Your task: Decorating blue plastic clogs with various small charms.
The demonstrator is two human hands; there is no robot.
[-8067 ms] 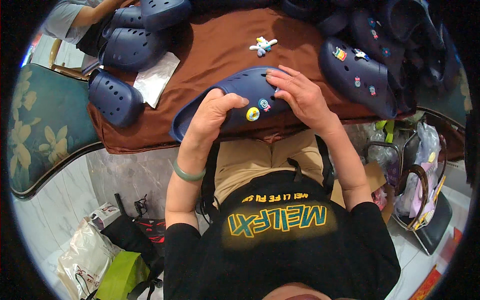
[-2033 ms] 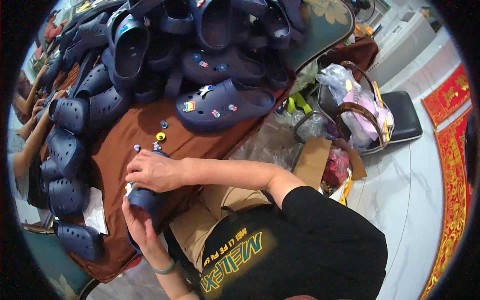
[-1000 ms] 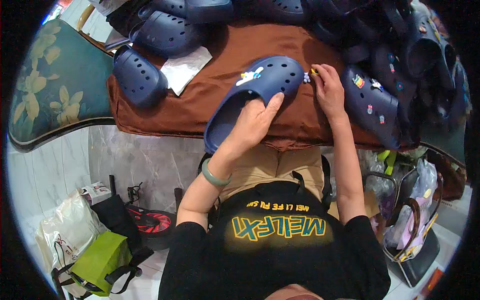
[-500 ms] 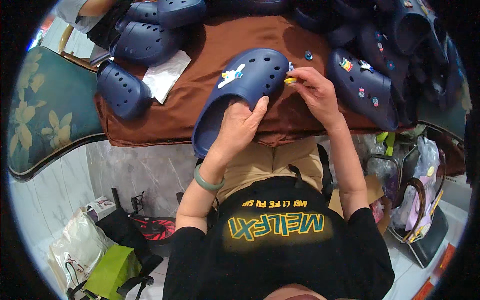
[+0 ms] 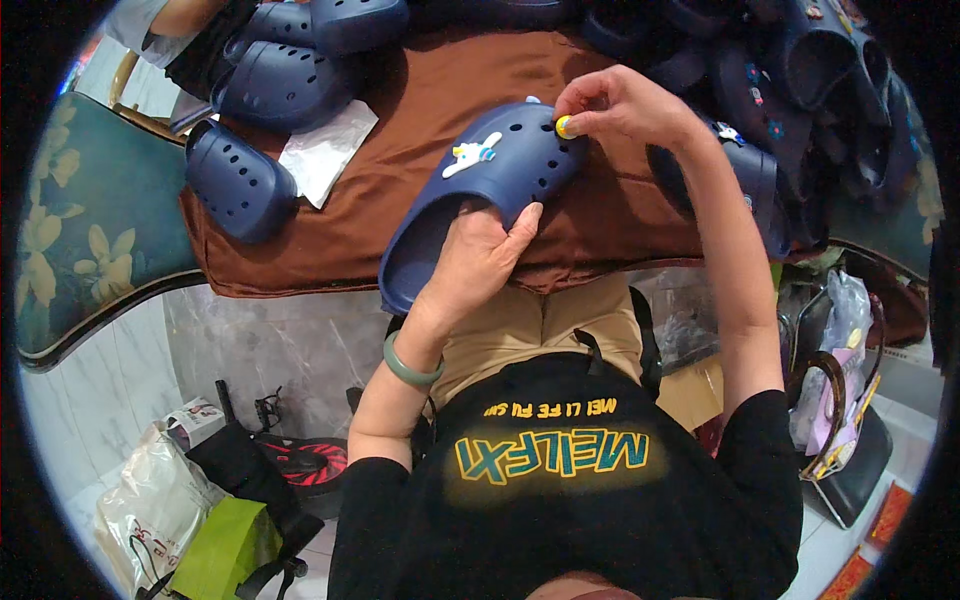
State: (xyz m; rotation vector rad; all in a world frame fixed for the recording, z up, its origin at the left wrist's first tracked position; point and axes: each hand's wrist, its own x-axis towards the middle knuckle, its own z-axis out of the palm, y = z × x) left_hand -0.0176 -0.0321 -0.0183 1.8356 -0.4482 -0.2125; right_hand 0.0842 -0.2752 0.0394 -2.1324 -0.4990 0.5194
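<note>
My left hand [image 5: 480,245] grips a navy clog [image 5: 500,170], fingers inside its opening and thumb on the outer side. The clog has several round holes, and a white charm [image 5: 470,155] with blue and yellow parts sits on its upper. At the toe, my right hand [image 5: 615,105] pinches a small yellow charm [image 5: 563,126] against the clog, by one of the holes. Whether its stem is in the hole is hidden. A light-coloured bit [image 5: 533,100] shows at the toe's far edge. My right forearm partly covers another navy clog with charms [image 5: 755,175].
Brown cloth [image 5: 625,235] covers the table. At the left lie a single navy clog [image 5: 240,180] and a white paper [image 5: 325,155], with more clogs [image 5: 285,85] behind. Dark clogs [image 5: 820,60] pile up at the far right. A person's arm [image 5: 185,20] shows at the top left.
My right hand has moved up and left with the yellow charm, from beside the clog onto its toe. The clog has tilted slightly; my left hand keeps its hold.
</note>
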